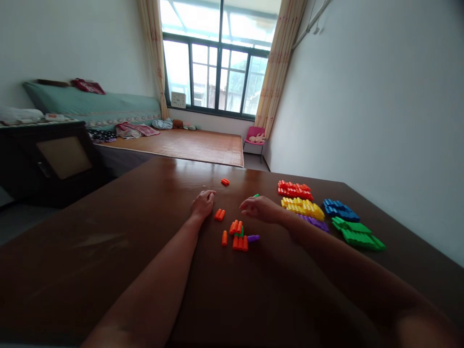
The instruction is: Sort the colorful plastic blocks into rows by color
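My left hand (203,204) rests on the brown table with its fingers curled together, and nothing shows in them. To its right lies a joined pair of orange plastic pegs (219,214). My right hand (258,209) hovers over the table with fingers bent inward; whatever they may hold is hidden. A green piece (256,195) peeks out just behind that hand. Nearer to me are a single orange peg (224,238), an orange cluster (240,243) with a green piece (239,232) partly covered, another orange group (236,226), and a purple peg (253,238).
Orange-red rows (295,190), yellow rows (303,208), a purple row (313,223), blue rows (341,210) and green rows (358,233) lie at the table's right. One orange piece (225,181) sits farther back. Beyond the table (119,251) stands a bed (188,145).
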The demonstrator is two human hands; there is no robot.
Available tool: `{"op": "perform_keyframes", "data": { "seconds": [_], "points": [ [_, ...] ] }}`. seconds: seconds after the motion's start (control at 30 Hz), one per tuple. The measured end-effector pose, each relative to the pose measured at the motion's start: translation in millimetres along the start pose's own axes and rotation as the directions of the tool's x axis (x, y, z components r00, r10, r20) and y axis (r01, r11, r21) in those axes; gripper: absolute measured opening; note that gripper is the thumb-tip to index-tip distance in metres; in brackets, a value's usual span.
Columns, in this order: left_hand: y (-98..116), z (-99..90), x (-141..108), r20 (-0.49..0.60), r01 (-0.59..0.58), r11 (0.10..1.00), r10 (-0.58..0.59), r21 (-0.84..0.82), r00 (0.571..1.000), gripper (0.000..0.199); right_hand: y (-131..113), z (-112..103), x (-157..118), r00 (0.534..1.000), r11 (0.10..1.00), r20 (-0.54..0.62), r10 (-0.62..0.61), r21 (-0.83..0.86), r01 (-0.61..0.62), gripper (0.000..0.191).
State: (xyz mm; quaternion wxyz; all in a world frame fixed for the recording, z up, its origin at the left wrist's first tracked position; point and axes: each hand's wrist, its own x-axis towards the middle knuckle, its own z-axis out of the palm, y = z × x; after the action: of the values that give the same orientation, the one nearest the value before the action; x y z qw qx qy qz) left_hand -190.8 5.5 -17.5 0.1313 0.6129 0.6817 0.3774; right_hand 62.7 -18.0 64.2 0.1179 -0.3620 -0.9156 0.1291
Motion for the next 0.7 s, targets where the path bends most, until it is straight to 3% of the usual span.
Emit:
{"op": "perform_keyframes", "data": {
  "seconds": [0.13, 0.3, 0.37, 0.47, 0.53, 0.6, 0.7],
  "points": [
    [-0.1, -0.3, -1.1, 0.0, -0.024, 1.0, 0.024, -0.012, 1.0, 0.034, -39.2, 22.9, 7.9, 0.987, 0.986, 0.162, 0.018, -0.166, 0.009, 0.042],
    [-2.3, 1.0, -0.3, -0.011, -0.022, 1.0, 0.022, -0.01, 1.0, 0.034, -37.4, 24.3, 8.5, 0.983, 0.987, 0.185, 0.019, -0.163, 0.012, 0.032],
    [-4.0, 2.1, 0.7, -0.014, -0.022, 1.0, 0.022, -0.003, 1.0, 0.034, -20.7, 15.1, 8.2, 0.993, 0.995, 0.106, 0.057, -0.092, -0.047, 0.032],
    [-6.6, 3.7, 2.4, -0.014, -0.026, 1.0, 0.026, 0.005, 1.0, 0.034, 24.6, -12.4, 5.5, 0.982, 0.981, -0.061, 0.178, -0.065, -0.181, 0.029],
    [-7.1, 4.1, 3.1, -0.014, -0.023, 1.0, 0.023, 0.01, 1.0, 0.033, 61.3, -35.1, -0.1, 0.939, 0.938, -0.155, 0.306, -0.118, -0.325, 0.024],
    [-6.2, 3.5, 3.1, -0.016, -0.015, 1.0, 0.015, 0.02, 1.0, 0.033, 94.6, -54.2, -8.7, 0.865, 0.859, -0.237, 0.442, -0.168, -0.485, 0.018],
    [-3.6, 1.4, 2.5, -0.012, -0.005, 0.999, 0.005, 0.048, 1.0, 0.033, 126.8, -67.2, -21.1, 0.784, 0.778, -0.312, 0.537, -0.176, -0.603, 0.021]
  ]
}}
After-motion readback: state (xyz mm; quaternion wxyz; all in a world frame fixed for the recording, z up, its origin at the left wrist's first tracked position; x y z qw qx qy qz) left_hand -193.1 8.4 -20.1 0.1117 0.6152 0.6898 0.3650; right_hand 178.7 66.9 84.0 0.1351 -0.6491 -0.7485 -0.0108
